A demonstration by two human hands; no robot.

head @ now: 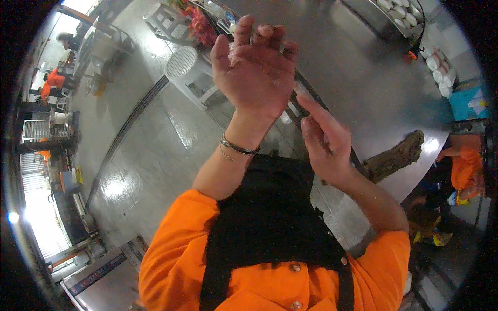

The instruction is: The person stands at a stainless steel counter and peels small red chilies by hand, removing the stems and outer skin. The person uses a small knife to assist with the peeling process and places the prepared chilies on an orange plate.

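Note:
My left hand (256, 74) is raised palm towards me in the upper middle, its fingers apart and slightly curled. Nothing is plainly held in it. A dark bracelet (239, 147) and a thin chain circle that wrist. Just right of the palm's lower edge is my right hand (328, 144), index finger extended and thumb apart from it. Its fingertip comes close to the left hand; whether they touch I cannot tell. Beneath both arms hangs a black apron (268, 210) over an orange shirt. A brown rag (395, 155) lies on the steel table (373, 89) beside my right hand.
White plastic stools (183, 62) stand on the wet-looking floor, near a red bundle (202, 29). A metal tray (408, 23) of white items, stacked white containers (441, 72) and a blue box (469, 101) line the table's far side. People in orange appear at both sides.

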